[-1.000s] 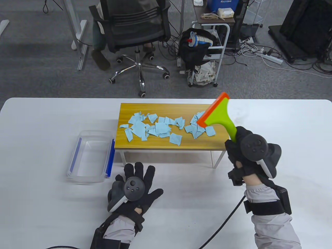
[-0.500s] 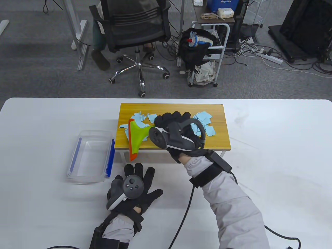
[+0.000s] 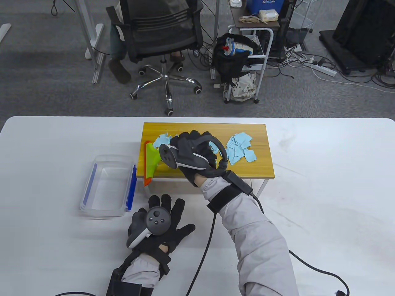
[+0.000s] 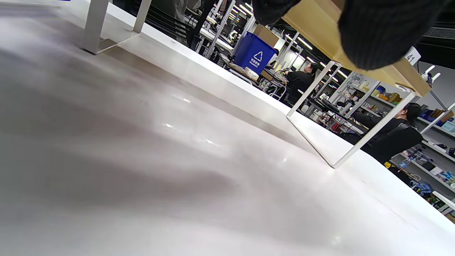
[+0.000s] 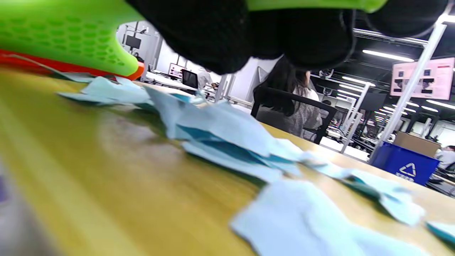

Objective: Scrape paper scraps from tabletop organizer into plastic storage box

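Your right hand [image 3: 193, 151] is curled tight around the handle of the lime-green plastic scraper with the orange blade [image 3: 150, 162], fingers wrapped over the top of the handle as the right wrist view shows, with the green body [image 5: 67, 39] just above the wood. The scraper sits at the left end of the small wooden tabletop organizer on white metal legs [image 3: 262, 168], its orange edge running along that left edge and its near tip hanging past the front left corner. Light-blue torn paper scraps [image 3: 239, 148] lie in a loose cluster on the right part of the organizer, and a few more [image 3: 162, 140] show beside the scraper, behind your hand; in the right wrist view scraps [image 5: 227, 138] lie overlapping on the wood right up to the orange blade. The clear plastic storage box with blue side clips [image 3: 108, 185] stands on the white counter [image 3: 333, 191] just left of the organizer and lower than its top, apart from the scraper. Your left hand [image 3: 159, 226] lies flat on the counter in front of the organizer, fingers spread wide, palm down, holding nothing; the left wrist view shows only two gloved fingertips [image 4: 380, 32] at its top edge, above the counter.
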A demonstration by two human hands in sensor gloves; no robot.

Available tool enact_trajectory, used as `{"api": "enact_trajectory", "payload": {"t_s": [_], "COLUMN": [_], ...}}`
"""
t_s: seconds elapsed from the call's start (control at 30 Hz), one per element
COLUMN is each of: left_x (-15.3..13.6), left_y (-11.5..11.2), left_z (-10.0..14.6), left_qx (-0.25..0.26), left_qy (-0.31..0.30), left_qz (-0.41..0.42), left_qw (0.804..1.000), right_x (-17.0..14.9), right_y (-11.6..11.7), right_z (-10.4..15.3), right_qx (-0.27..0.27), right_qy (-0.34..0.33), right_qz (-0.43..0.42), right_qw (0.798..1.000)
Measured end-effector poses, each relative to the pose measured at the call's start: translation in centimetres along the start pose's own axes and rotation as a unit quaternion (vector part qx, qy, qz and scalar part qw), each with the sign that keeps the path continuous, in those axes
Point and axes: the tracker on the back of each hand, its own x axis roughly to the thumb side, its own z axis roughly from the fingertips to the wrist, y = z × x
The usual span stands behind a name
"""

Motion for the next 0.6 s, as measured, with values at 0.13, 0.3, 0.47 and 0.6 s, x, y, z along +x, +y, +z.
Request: {"api": "enact_trajectory", "payload": {"t_s": [0.13, 0.3, 0.47, 0.6], "left_x": [0.0, 0.0, 0.0, 0.0], "left_y": [0.0, -0.1, 0.0, -0.1], "left_z": [0.0, 0.0, 0.0, -0.1], "left_qx": [-0.001, -0.003, -0.002, -0.002], "left_qy": [0.001, -0.001, -0.001, -0.003], "left_qz": [0.0, 0.0, 0.002, 0.004], "left_qw": [1.0, 1.0, 1.0, 1.0], "right_x": [-1.7, -3.4, -4.5, -5.1], "right_y": [0.3, 0.6, 0.0, -1.7], "right_z": [0.5, 1.1, 1.1, 0.9], "right_qx": [0.013, 0.022, 0.03, 0.001], "right_qy": [0.022, 0.054, 0.078, 0.092], "right_qz": [0.019, 0.027, 0.026, -0.022], "right_qw": [0.999, 0.998, 0.996, 0.996]}}
